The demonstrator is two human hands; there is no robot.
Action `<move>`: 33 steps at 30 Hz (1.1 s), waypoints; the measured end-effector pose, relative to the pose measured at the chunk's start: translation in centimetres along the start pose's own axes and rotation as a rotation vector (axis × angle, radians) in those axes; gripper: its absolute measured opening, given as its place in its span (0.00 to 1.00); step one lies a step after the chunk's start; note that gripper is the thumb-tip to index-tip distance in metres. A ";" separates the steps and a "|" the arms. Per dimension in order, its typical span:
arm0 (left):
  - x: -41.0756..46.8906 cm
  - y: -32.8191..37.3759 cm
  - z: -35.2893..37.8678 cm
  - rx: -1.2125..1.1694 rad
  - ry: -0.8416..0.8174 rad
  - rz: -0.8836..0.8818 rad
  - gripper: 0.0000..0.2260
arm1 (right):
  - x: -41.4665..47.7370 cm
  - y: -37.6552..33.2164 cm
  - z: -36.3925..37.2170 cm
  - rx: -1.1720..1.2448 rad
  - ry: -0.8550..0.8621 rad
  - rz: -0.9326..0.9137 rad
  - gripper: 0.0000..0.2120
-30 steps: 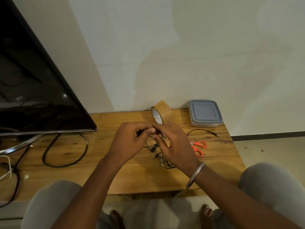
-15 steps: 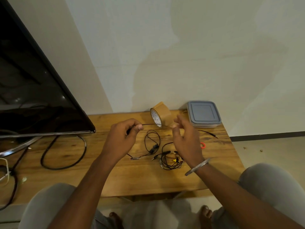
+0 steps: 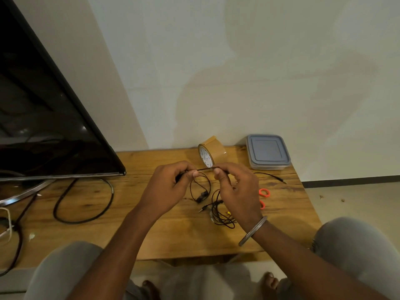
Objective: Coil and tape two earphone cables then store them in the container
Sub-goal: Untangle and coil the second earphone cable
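- From my remote station, the far left of the worktop (image 3: 151, 237) is taken up by a dark television screen (image 3: 43, 126) on a metal stand, with one thick black power cable (image 3: 86, 204) looped on the wood just beside it.
- Bare wood lies open between that loop and the hands, and along the near edge below the wrists. The far edge meets the wall; the right edge drops to the floor.
- Left hand (image 3: 171, 187): closed in a pinch on the first earphone cable (image 3: 206, 168), thumb and forefinger gripping it.
- Right hand (image 3: 236, 189): also pinched shut on that cable. One metal bangle (image 3: 252, 231) sits on its wrist.
- The cable runs as a short taut black span between the two hands, held above the worktop in front of the tape roll. From the left hand a thin loop hangs down to the earbuds, which rest on the wood.
- Second earphone cable (image 3: 223, 217): a loose black tangle lying on the worktop under the right hand, its plug pointing left.
- Count: two earphone cables, one brown tape roll (image 3: 213, 151) standing on edge near the far edge, one grey lidded container (image 3: 268, 151) shut at the far right corner, one pair of orange-handled scissors (image 3: 264, 193) partly hidden behind the right hand.
- One plug end (image 3: 272, 176) lies in front of the container; I cannot tell which cable it belongs to.
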State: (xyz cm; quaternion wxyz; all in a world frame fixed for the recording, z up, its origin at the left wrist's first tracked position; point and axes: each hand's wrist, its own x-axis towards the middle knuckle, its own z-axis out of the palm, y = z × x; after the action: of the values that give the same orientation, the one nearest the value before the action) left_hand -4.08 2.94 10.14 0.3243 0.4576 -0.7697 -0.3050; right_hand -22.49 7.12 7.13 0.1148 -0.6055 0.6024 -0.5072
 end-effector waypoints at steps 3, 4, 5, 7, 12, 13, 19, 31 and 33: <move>0.1 -0.4 -0.3 0.017 0.036 -0.022 0.05 | 0.2 -0.2 -0.2 0.122 0.050 0.184 0.07; 0.1 -0.5 -0.4 0.033 0.045 -0.028 0.05 | 0.2 -0.3 -0.2 0.143 0.061 0.219 0.08; 0.1 -0.7 -0.4 0.052 0.055 -0.033 0.06 | 0.3 -0.2 -0.2 0.165 0.075 0.253 0.10; 0.2 -1.0 -0.6 0.076 0.080 -0.049 0.06 | 0.4 0.2 -0.3 0.185 0.101 0.314 0.14; 0.2 -1.1 -0.6 0.061 0.092 -0.043 0.06 | 0.2 0.7 0.0 0.037 -0.022 0.292 0.17; 0.2 -1.0 -0.5 0.057 0.081 -0.034 0.06 | 0.1 0.5 0.0 -0.012 -0.057 0.214 0.21; -0.2 -0.2 0.9 0.003 -0.082 0.031 0.07 | -1.0 -0.8 0.5 -0.144 -0.263 -0.150 0.11; 0.0 -1.1 -1.2 -0.043 -0.083 -0.077 0.07 | 0.6 -0.5 -0.6 0.136 0.006 0.075 0.06; 0.0 -1.1 -1.2 -0.077 -0.082 -0.093 0.06 | 0.7 -0.5 -0.6 0.157 0.011 0.112 0.07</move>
State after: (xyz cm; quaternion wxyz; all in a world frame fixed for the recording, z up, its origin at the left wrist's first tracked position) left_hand -2.54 2.29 10.03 0.2954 0.4675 -0.7478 -0.3674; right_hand -22.85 6.97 8.08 0.1866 -0.5572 0.5944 -0.5490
